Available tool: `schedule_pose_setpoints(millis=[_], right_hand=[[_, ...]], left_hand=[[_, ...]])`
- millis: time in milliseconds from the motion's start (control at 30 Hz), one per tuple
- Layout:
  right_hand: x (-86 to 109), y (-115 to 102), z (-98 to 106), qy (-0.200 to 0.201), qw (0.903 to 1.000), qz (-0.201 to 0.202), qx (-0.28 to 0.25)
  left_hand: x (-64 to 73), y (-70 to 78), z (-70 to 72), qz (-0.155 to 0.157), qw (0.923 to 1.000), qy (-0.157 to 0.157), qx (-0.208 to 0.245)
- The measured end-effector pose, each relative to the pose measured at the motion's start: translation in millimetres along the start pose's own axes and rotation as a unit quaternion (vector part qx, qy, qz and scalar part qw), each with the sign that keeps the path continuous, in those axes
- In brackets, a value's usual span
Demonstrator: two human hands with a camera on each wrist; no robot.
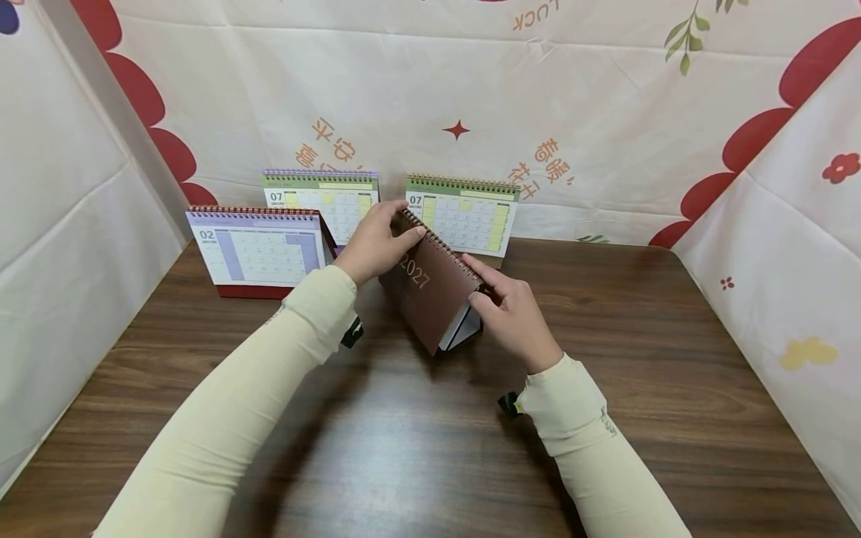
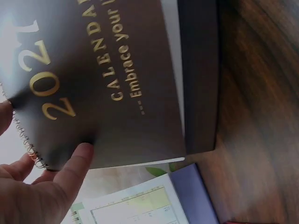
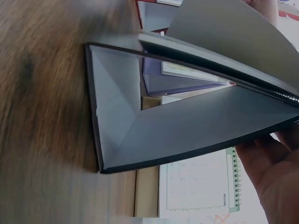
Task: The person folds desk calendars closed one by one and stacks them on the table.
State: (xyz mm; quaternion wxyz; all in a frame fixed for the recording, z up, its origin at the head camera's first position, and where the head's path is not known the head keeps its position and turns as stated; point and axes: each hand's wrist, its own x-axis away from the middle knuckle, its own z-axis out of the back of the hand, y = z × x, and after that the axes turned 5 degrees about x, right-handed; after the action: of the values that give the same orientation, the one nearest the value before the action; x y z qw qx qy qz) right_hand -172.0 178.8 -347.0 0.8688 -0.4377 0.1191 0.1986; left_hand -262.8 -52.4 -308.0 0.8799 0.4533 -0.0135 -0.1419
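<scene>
Fingers [image 2: 75, 162] of the left hand [image 1: 375, 243] and right hand [image 1: 515, 318] grip the brown calendar [image 1: 436, 293] at opposite ends of its spiral-bound top; it slants between them, near a green-headed calendar [image 1: 466, 224] on the worktop [image 1: 639, 321].

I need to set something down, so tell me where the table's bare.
The bare table lies right of the right hand, out to the side cloth; between the left sleeve and right sleeve; and left of the left sleeve. Crowded: back left to centre, where the red calendar, purple calendar and tan calendar stand near the hand-held brown calendar.
</scene>
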Motion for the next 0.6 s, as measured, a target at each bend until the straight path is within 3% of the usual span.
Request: schedule_pose_setpoints(millis=[200, 367, 600], right_hand=[[2.7, 2, -3, 0.003, 0.9999, 0.013, 0.010], [3.3, 3, -13, 0.039, 0.9990, -0.015, 0.018], [3.4, 1, -21, 0.076, 0.9968, -0.015, 0.019]], left_hand=[[-1.5, -4.9, -5.4, -0.006, 0.9991, 0.013, 0.040], [-1.6, -7.5, -8.4, -0.004, 0.9978, 0.018, 0.064], [-3.1, -14.4, -9.2, 0.006, 0.9930, 0.017, 0.117]])
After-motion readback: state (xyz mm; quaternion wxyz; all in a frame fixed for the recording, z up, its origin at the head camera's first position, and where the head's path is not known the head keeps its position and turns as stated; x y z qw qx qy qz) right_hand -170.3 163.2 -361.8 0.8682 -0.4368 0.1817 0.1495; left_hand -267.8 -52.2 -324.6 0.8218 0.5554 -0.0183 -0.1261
